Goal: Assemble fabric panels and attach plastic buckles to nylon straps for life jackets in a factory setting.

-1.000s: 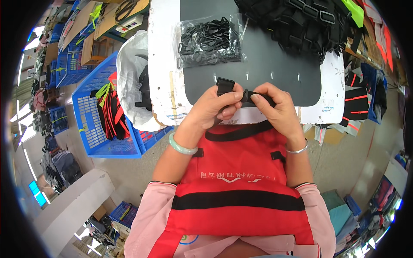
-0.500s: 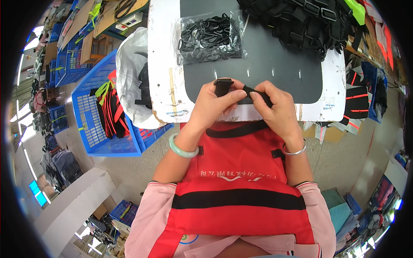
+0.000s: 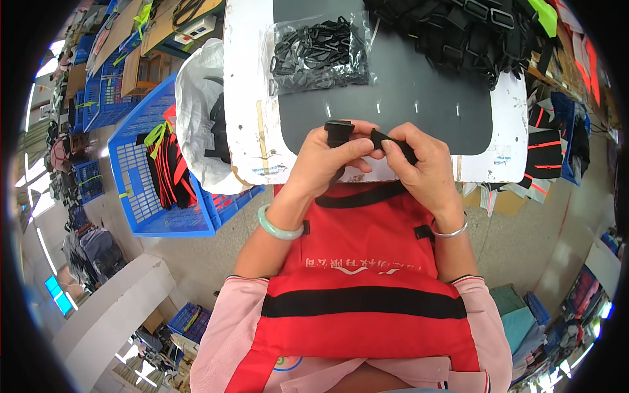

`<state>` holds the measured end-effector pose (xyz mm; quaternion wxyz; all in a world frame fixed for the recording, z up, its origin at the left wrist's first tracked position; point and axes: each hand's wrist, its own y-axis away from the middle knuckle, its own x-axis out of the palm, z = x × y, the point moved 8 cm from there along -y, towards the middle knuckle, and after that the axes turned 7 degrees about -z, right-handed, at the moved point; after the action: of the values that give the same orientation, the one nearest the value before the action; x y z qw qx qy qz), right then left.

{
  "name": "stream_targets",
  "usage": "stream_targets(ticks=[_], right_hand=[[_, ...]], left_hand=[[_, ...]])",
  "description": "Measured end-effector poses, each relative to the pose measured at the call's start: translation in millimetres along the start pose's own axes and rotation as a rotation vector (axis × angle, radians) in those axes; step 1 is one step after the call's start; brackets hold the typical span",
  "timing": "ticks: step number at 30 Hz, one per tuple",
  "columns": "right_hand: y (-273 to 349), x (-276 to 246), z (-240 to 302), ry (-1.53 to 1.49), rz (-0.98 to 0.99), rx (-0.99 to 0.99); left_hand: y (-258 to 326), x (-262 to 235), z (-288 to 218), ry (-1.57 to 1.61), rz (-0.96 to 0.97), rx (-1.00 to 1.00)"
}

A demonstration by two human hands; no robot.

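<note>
A black plastic buckle (image 3: 339, 133) is pinched between the thumb and curled fingers of the left hand (image 3: 326, 160), which is held at the near edge of a white worktable (image 3: 246, 98). The right hand (image 3: 422, 167) is closed beside it, with the end of a black webbing strap (image 3: 393, 145) gripped between thumb and forefinger; the strap end is held just beside the buckle, and whether the two are touching cannot be told. The thumbs of both hands are nearly met above the table edge. A pale green bangle (image 3: 278, 226) is worn on the left wrist and a thin silver bracelet (image 3: 449, 230) on the right. Below the hands, a red bag with black bands (image 3: 360, 262) is laid over the lap, its black top strap curved just under the wrists. Pink sleeves (image 3: 219, 327) are seen at the lower edge. Beyond the hands, a dark grey mat (image 3: 406, 98) is spread on the worktable. At the far left of the mat, a clear plastic bag filled with black plastic rings and buckles (image 3: 318, 56) is lying. A heap of black straps with buckles (image 3: 458, 33) is piled at the far right of the table. To the left of the table, a white plastic sack (image 3: 200, 118) is slumped against a blue plastic crate (image 3: 141, 177), in which red and black straps with a yellow-green piece are stored. More blue crates and cardboard boxes are seen further left, and red-and-black items to the right of the table.
</note>
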<state>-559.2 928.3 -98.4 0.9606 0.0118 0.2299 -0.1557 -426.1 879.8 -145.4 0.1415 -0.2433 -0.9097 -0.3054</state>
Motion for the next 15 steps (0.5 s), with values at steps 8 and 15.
stream_targets(ticks=[8, 15], right_hand=[[3, 3, 8, -0.022, 0.035, -0.103], [2, 0, 2, 0.014, 0.039, -0.032]], left_hand=[[2, 4, -9, -0.171, 0.045, 0.123], [10, 9, -17, -0.293, 0.018, 0.209]])
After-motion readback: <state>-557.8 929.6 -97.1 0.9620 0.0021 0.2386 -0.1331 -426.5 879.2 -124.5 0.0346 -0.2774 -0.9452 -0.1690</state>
